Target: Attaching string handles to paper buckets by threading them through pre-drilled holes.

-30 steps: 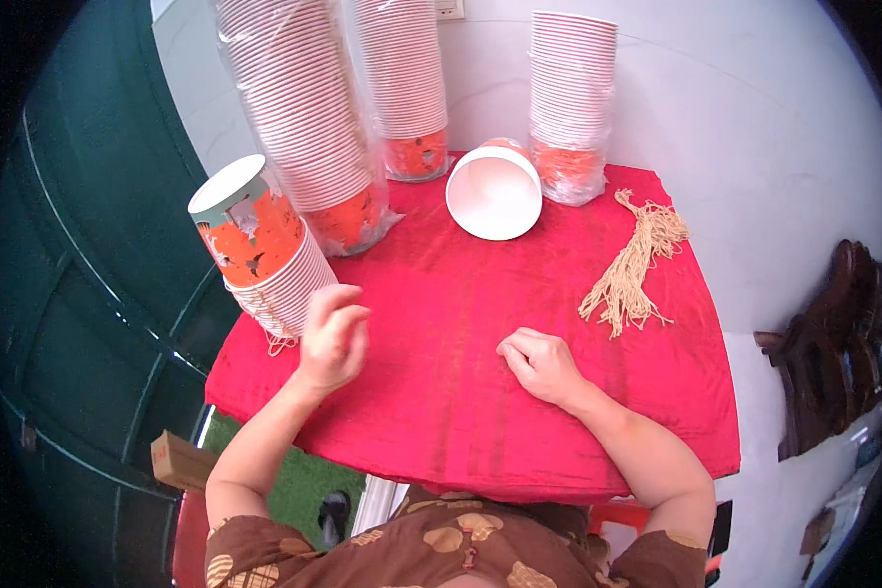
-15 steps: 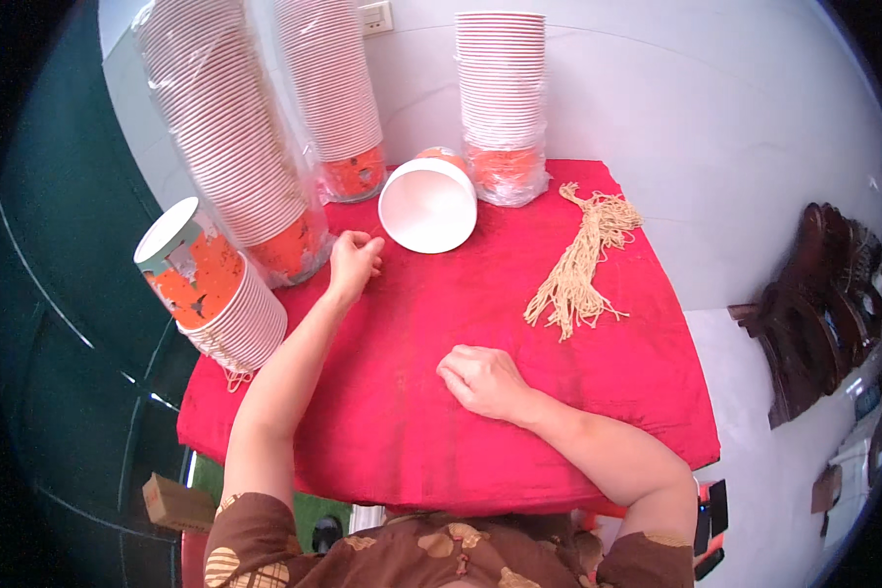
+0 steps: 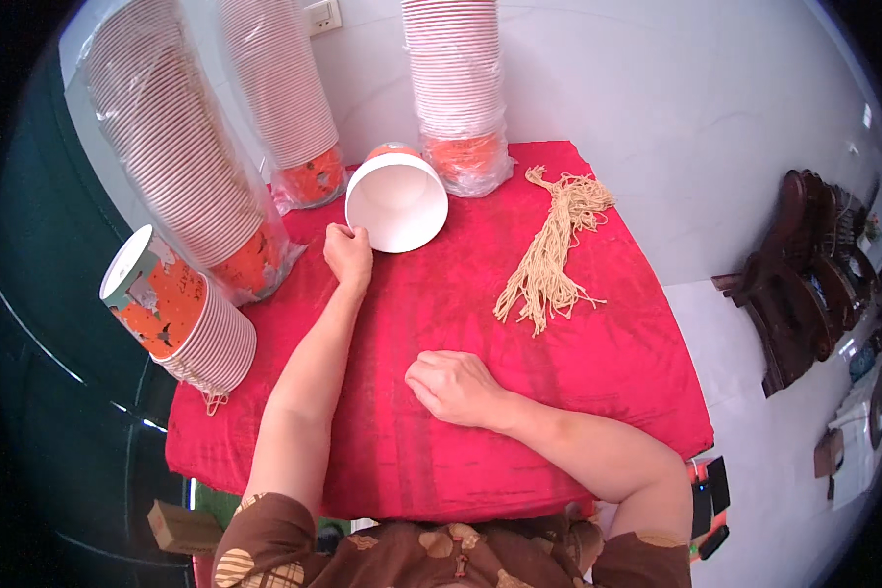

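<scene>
A white paper cup [image 3: 397, 201] with an orange outside lies on its side at the back of the red-clothed table [image 3: 608, 372], mouth toward me. My left hand [image 3: 348, 255] is stretched out to it, fingers closed at the left side of its rim. My right hand [image 3: 456, 387] rests knuckles-up on the cloth near the table's middle, fingers curled and holding nothing. A bundle of beige strings [image 3: 549, 255] lies to the right of the cup, apart from both hands.
Three tall stacks of cups in plastic sleeves stand at the back: left [image 3: 181, 167], middle [image 3: 284, 98], right [image 3: 456, 88]. A shorter tilted stack [image 3: 181, 318] leans over the table's left edge. Dark wooden furniture [image 3: 804, 284] stands at right, a small cardboard box [image 3: 181, 529] lies below left.
My left hand has reached forward from the table's left front to the rim of the lying cup. My right hand has stayed resting on the cloth.
</scene>
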Demonstrator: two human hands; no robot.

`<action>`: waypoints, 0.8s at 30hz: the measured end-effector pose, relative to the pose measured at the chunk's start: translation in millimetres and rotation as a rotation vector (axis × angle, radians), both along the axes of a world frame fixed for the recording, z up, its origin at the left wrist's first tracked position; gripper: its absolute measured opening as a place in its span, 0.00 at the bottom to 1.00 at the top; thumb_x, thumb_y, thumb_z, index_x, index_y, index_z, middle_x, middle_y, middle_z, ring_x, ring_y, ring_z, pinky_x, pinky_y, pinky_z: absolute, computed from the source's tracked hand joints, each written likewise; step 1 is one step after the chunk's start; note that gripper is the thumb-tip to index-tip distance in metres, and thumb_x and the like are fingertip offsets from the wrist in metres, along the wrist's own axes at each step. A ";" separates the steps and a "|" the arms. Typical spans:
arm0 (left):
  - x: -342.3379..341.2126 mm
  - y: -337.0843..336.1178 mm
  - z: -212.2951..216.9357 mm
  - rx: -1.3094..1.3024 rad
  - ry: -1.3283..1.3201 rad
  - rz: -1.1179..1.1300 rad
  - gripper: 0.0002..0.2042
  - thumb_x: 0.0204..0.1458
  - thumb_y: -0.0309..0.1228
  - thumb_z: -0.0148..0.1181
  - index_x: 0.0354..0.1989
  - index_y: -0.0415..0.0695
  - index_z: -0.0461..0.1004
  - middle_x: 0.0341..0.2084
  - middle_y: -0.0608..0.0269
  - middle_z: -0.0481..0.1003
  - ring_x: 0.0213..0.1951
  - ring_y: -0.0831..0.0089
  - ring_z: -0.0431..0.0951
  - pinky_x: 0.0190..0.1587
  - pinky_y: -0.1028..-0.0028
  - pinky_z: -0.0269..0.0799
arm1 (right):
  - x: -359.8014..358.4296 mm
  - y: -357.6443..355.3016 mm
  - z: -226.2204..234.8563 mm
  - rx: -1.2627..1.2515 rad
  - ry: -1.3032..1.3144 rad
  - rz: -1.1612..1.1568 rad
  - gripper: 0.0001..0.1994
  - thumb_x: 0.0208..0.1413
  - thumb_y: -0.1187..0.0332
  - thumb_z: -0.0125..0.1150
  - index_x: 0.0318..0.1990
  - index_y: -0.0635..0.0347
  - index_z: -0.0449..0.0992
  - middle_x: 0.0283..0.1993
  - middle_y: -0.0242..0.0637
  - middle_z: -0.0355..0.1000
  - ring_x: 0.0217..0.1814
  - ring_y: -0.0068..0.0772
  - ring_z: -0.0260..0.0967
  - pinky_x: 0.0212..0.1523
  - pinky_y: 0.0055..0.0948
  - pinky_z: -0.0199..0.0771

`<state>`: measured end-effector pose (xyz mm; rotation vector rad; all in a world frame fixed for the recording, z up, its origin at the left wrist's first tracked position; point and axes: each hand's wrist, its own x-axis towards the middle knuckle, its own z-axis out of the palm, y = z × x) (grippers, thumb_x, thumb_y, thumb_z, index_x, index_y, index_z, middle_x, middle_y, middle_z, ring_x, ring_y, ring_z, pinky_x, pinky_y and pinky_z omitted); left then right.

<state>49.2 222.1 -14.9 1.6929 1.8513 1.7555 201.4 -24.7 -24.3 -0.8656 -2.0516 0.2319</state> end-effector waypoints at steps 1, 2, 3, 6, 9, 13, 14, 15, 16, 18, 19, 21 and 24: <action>6.4 1.6 -6.5 0.001 0.010 0.016 0.09 0.47 0.29 0.60 0.26 0.37 0.69 0.25 0.45 0.75 0.32 0.47 0.77 0.38 0.55 0.70 | 1.6 1.0 -0.8 -0.003 -0.003 -0.006 0.06 0.53 0.71 0.57 0.27 0.62 0.71 0.26 0.44 0.68 0.30 0.49 0.71 0.31 0.45 0.72; 8.3 0.5 -11.5 0.016 0.014 0.051 0.09 0.48 0.29 0.58 0.26 0.36 0.69 0.24 0.44 0.75 0.31 0.46 0.77 0.37 0.54 0.70 | 1.0 0.5 -0.5 -0.003 -0.005 -0.004 0.06 0.53 0.71 0.57 0.27 0.62 0.71 0.26 0.44 0.68 0.30 0.49 0.71 0.31 0.45 0.72; 5.6 3.2 -14.8 0.016 0.014 0.053 0.09 0.48 0.29 0.58 0.26 0.36 0.69 0.24 0.44 0.75 0.31 0.46 0.77 0.37 0.54 0.70 | -0.5 0.0 0.4 -0.003 -0.005 -0.002 0.06 0.53 0.71 0.57 0.27 0.62 0.71 0.26 0.44 0.68 0.30 0.49 0.71 0.31 0.45 0.72; 5.8 0.3 -10.3 -0.034 -0.085 0.063 0.08 0.49 0.29 0.57 0.26 0.35 0.69 0.21 0.43 0.75 0.28 0.45 0.77 0.35 0.53 0.71 | -2.8 -0.4 1.5 -0.004 0.006 0.009 0.06 0.53 0.71 0.57 0.26 0.62 0.70 0.26 0.44 0.68 0.30 0.49 0.71 0.31 0.45 0.72; -6.7 16.9 -9.3 -0.041 -0.060 0.066 0.08 0.48 0.28 0.57 0.26 0.35 0.69 0.22 0.42 0.75 0.29 0.45 0.78 0.35 0.53 0.71 | -4.0 -1.1 0.8 -0.009 0.000 0.019 0.06 0.53 0.71 0.57 0.26 0.62 0.70 0.26 0.44 0.68 0.30 0.49 0.71 0.31 0.45 0.72; 9.7 10.0 3.5 -0.202 -0.153 -0.039 0.09 0.47 0.28 0.56 0.25 0.33 0.70 0.23 0.41 0.76 0.30 0.45 0.79 0.37 0.53 0.72 | 5.0 -1.0 -0.7 -0.008 -0.024 -0.014 0.06 0.53 0.71 0.57 0.27 0.62 0.71 0.26 0.43 0.68 0.30 0.49 0.71 0.31 0.45 0.72; -1.6 12.2 0.8 -0.198 -0.149 -0.022 0.09 0.47 0.28 0.56 0.25 0.33 0.70 0.23 0.41 0.76 0.30 0.45 0.79 0.37 0.53 0.72 | 0.0 -2.1 0.7 0.002 -0.017 0.004 0.06 0.53 0.71 0.57 0.27 0.62 0.71 0.26 0.43 0.68 0.30 0.49 0.71 0.31 0.45 0.72; -12.9 17.7 -4.5 -0.150 -0.107 -0.012 0.10 0.46 0.29 0.56 0.25 0.33 0.71 0.23 0.41 0.76 0.31 0.47 0.79 0.37 0.54 0.72 | -3.9 -2.5 2.1 0.005 -0.014 0.019 0.06 0.53 0.71 0.57 0.27 0.62 0.71 0.26 0.43 0.68 0.30 0.49 0.71 0.31 0.45 0.72; -25.8 21.8 -9.8 -0.102 -0.063 0.000 0.11 0.45 0.30 0.56 0.25 0.32 0.71 0.23 0.41 0.76 0.31 0.48 0.79 0.38 0.55 0.72 | -8.0 -2.8 3.3 0.013 -0.010 0.034 0.06 0.53 0.71 0.57 0.27 0.62 0.71 0.27 0.43 0.68 0.30 0.48 0.71 0.31 0.45 0.72; -19.2 13.4 -3.7 -0.136 -0.105 -0.080 0.11 0.45 0.31 0.56 0.26 0.32 0.72 0.24 0.42 0.77 0.32 0.49 0.79 0.39 0.56 0.71 | -4.4 -1.3 0.6 0.016 -0.011 0.026 0.06 0.53 0.71 0.57 0.27 0.62 0.71 0.27 0.43 0.68 0.30 0.48 0.71 0.31 0.45 0.72; -15.4 6.1 2.2 -0.167 -0.146 -0.157 0.12 0.44 0.32 0.57 0.26 0.32 0.73 0.24 0.42 0.77 0.32 0.50 0.79 0.39 0.57 0.71 | -2.6 -0.9 -1.0 0.017 -0.014 0.016 0.06 0.53 0.71 0.57 0.27 0.62 0.71 0.27 0.43 0.68 0.30 0.48 0.71 0.31 0.44 0.72; -11.3 -17.2 13.6 -0.138 -0.126 -0.200 0.12 0.44 0.33 0.57 0.27 0.32 0.74 0.24 0.43 0.77 0.31 0.51 0.79 0.39 0.58 0.71 | -0.1 -0.6 -1.5 0.023 -0.015 0.010 0.06 0.53 0.71 0.57 0.27 0.62 0.71 0.27 0.43 0.68 0.30 0.48 0.71 0.31 0.44 0.73; -18.7 -61.6 26.2 -0.048 -0.015 -0.255 0.11 0.45 0.30 0.57 0.23 0.33 0.70 0.26 0.44 0.77 0.43 0.51 0.79 0.45 0.59 0.71 | -1.4 -1.4 -0.6 0.016 -0.019 0.020 0.06 0.53 0.71 0.57 0.27 0.62 0.71 0.27 0.43 0.68 0.30 0.47 0.71 0.31 0.44 0.73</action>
